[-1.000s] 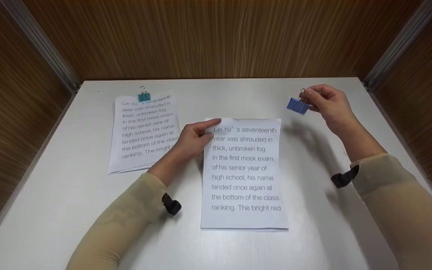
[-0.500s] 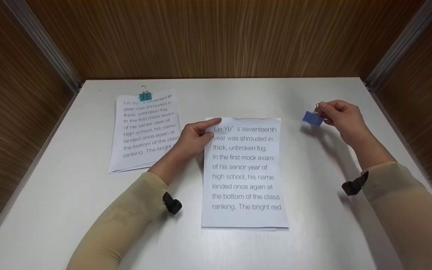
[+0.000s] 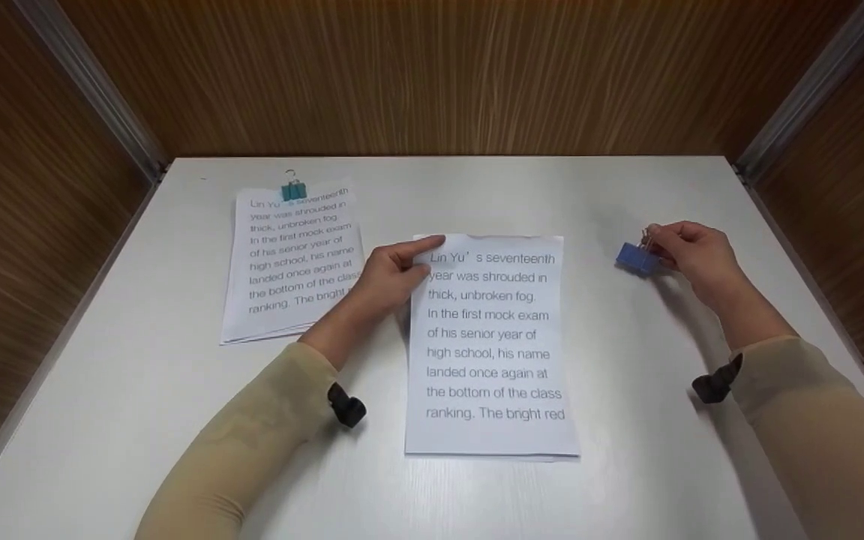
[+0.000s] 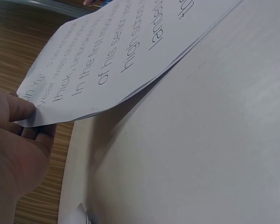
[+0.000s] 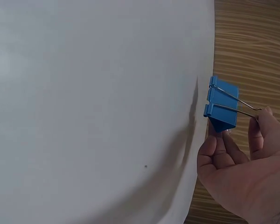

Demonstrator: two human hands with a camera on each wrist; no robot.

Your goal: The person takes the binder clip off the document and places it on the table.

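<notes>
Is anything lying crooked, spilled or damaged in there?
Only minor untidiness: the clipped stack at left sits slanted, fanned unevenly at its bottom edge, and the unclipped stack isn't quite squared there either. No spill or tear shows.

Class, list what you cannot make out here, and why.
Head view: last line's end on the clipped stack, hidden by the left arm.
Left wrist view: lower lines on the held stack, cut by the picture's top edge.
Right wrist view: a fingertip of the right hand, behind the blue clip.

Paper stack (image 3: pixel 490 345) on table (image 3: pixel 117 300), clipped papers (image 3: pixel 289 259) left, binder clip (image 3: pixel 635 259) right
</notes>
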